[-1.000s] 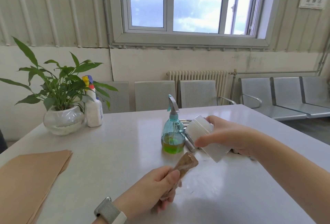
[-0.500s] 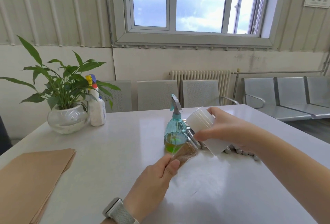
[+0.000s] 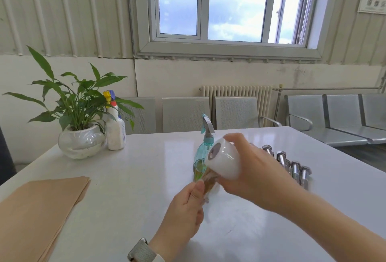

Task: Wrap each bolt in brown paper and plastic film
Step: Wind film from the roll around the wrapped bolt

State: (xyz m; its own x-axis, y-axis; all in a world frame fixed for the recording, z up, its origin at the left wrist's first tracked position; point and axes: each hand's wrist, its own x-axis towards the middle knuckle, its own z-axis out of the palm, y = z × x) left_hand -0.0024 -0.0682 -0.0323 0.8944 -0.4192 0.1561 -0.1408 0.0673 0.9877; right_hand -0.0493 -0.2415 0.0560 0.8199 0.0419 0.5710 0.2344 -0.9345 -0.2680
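Observation:
My left hand (image 3: 184, 209) grips the lower end of a bolt wrapped in brown paper (image 3: 209, 180), held up above the white table (image 3: 129, 178). Over the bolt's upper end, my right hand (image 3: 250, 174) holds a white roll of plastic film (image 3: 223, 162), tilted with its core facing left. The roll hides the top of the wrapped bolt. Several bare steel bolts (image 3: 292, 166) lie in a row on the table just right of my right hand. A stack of brown paper sheets (image 3: 37, 213) lies at the near left.
A teal spray bottle (image 3: 203, 153) with green liquid stands right behind the roll. A potted plant in a glass bowl (image 3: 80, 140) and a white spray bottle (image 3: 114, 130) stand at the far left. Grey chairs (image 3: 236, 112) line the table's far side.
My right hand swung the film roll leftward and over the bolt's top. My left hand lifted the wrapped bolt up towards the roll. The row of bare bolts came into view.

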